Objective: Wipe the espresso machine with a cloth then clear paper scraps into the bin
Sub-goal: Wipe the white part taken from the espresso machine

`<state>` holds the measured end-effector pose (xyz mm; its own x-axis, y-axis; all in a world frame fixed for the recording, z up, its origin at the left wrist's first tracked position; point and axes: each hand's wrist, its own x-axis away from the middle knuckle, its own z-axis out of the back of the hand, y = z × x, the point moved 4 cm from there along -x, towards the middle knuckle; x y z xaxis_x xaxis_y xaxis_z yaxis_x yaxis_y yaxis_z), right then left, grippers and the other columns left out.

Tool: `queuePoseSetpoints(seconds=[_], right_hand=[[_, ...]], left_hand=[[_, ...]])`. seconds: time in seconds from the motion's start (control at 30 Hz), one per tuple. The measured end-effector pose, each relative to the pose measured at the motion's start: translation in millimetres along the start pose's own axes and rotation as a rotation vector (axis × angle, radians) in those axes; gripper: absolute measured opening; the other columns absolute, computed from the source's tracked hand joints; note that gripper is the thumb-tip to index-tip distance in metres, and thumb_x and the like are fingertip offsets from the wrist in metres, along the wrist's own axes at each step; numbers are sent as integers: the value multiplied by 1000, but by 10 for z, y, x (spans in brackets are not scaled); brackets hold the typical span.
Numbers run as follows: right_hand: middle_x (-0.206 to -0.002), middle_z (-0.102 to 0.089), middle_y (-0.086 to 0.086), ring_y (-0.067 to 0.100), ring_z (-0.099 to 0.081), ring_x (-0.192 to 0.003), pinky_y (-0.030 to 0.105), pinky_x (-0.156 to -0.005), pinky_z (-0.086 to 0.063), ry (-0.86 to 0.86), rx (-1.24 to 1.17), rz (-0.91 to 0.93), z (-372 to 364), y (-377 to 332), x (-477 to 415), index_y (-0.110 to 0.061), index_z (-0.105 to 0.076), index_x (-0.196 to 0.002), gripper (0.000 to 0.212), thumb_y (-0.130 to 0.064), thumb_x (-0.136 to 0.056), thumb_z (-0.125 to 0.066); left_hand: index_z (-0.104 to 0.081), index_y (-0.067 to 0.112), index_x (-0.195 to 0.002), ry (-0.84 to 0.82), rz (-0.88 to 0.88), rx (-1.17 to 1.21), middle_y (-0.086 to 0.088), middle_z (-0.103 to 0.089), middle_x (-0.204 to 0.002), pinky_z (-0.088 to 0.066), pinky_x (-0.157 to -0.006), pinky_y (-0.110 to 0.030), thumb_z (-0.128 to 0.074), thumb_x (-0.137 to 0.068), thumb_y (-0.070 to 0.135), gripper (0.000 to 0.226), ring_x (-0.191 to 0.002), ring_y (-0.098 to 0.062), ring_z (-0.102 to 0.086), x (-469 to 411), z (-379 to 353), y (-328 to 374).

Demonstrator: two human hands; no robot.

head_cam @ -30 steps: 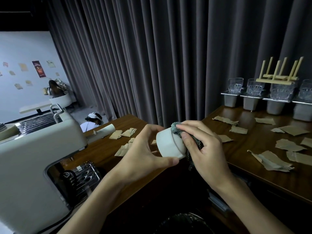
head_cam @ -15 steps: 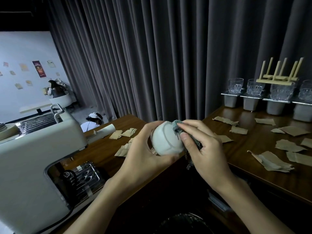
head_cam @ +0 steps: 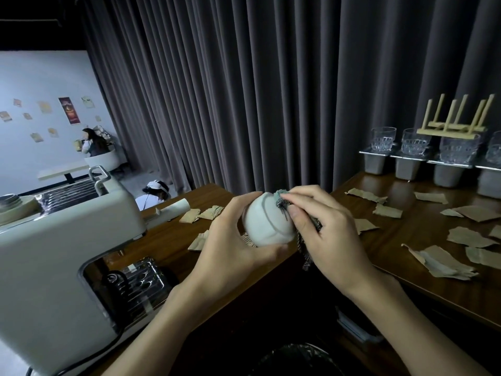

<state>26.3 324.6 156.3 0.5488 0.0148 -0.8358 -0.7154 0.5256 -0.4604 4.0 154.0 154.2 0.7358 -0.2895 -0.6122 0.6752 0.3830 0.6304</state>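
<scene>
Wiping a small white cup point(head_cam: 267, 226), the cloth point(head_cam: 305, 257) shows as a dark grey weave with a teal edge at its top and a frayed strand hanging below. It is held in the air above the gap between the two counter sections, in front of the person. The right hand point(head_cam: 333, 234) has its fingers curled, pinching the cloth against the cup's side. The left hand point(head_cam: 233, 248) wraps fingers and thumb round the cup, whose underside ring faces the camera. Most of the cloth is hidden behind the right fingers.

The cream espresso machine point(head_cam: 54, 253) stands at the left, cut off by the frame edge. Torn brown paper scraps point(head_cam: 439, 261) lie scattered over the wooden counter point(head_cam: 406, 240). The bin point(head_cam: 295, 359) is only a dark, shiny shape at the bottom edge, hard to make out.
</scene>
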Motion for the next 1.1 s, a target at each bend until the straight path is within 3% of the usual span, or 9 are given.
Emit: queuePoseSetpoints(seconds=[0.13,0.23,0.4,0.47,0.63,0.73,0.8,0.97,1.1], right_hand=[[-117,-60,-2,13,-56,-109,24,-92,-48,-38,69,70,-97,-134,82,-9,-68,-120,27,-12,-97,-55],[-116,-59,-2,13,-53,-108,21,-93,-45,-94,105,159,-171,-212,63,-8,-69,-119,27,-12,-95,-57],[-113,-62,-5,0,-56,-109,10,-90,-43,-54,-75,-62,-191,-94,-74,-8,-68,-117,25,-9,-98,-53],[-114,-61,-5,-2,-55,-110,7,-89,-41,-49,-83,-62,-255,-133,-43,-8,-68,-119,26,-11,-98,-53],[-117,-56,-7,14,-54,-112,23,-91,-49,-174,-33,127,-476,-371,-34,-14,-68,-120,29,-21,-98,-52],[-112,-61,-3,12,-57,-109,29,-91,-49,-142,-131,49,-541,-383,-176,-9,-69,-118,25,-13,-99,-52],[-111,-61,-4,6,-57,-109,22,-91,-49,-145,-176,13,-631,-440,-194,-9,-68,-119,25,-11,-99,-54],[-108,-60,-7,7,-60,-106,14,-87,-47,-193,-280,148,-970,-749,-142,-12,-71,-113,23,-13,-94,-58],[-105,-62,-7,7,-61,-105,13,-87,-44,-158,-368,115,-1299,-947,-325,-14,-71,-109,19,-15,-95,-58]], left_hand=[[-59,29,-130,67,66,68,15,-68,-119,-58,-90,-29,-92,-63,40,76,-112,-6,-65,0,64,-52],[-57,28,-133,25,74,24,15,-67,-121,-58,-92,-32,-90,-66,29,75,-115,-7,-64,38,67,-78],[-57,29,-133,44,81,-10,19,-65,-121,-54,-92,-21,-95,-61,34,82,-117,-2,-61,112,203,-31],[-59,24,-132,97,99,18,15,-68,-118,-53,-88,-17,-95,-63,28,78,-113,-3,-63,120,300,-21],[-59,18,-133,91,141,-17,5,-68,-122,-54,-90,-22,-91,-69,16,71,-113,-8,-64,233,415,-2],[-58,23,-135,83,132,-48,12,-66,-123,-51,-90,-15,-95,-64,22,80,-116,-5,-61,323,562,17],[-59,25,-134,156,149,-40,11,-67,-122,-52,-89,-16,-96,-64,26,79,-115,-5,-62,367,725,13],[-63,23,-127,351,218,-22,8,-73,-114,-59,-91,-35,-95,-65,22,70,-107,-10,-69,542,1237,-51],[-62,26,-124,476,184,-54,11,-72,-110,-58,-81,-25,-94,-64,33,68,-103,-8,-69,740,1738,50]])
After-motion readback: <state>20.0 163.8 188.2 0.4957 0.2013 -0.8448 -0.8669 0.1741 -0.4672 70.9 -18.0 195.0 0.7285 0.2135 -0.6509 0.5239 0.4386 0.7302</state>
